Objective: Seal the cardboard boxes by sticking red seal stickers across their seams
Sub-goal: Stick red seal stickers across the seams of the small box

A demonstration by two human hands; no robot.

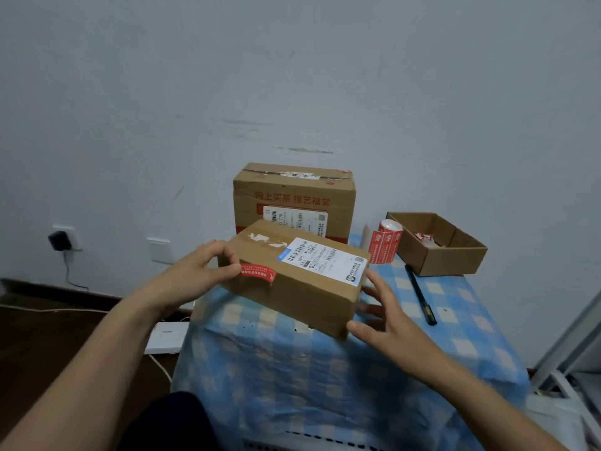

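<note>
A small brown cardboard box [302, 288] with a white shipping label on top is tilted above the checked tablecloth. A red seal sticker [260, 272] lies over its top-left edge, one end curling down the front face. My left hand [198, 271] grips the box's left end, thumb pressing on the sticker. My right hand [383, 317] is at the box's right end with fingers spread, touching its lower corner. A larger brown box [292, 196] with red printing stands behind. A roll of red seal stickers [385, 242] stands to the right.
An open low cardboard tray [455, 255] with peeled sticker scraps sits at the back right. A black pen [421, 294] lies on the blue checked cloth [325, 369]. A wall socket with a charger [60, 240] and a white power strip [167, 336] are at left.
</note>
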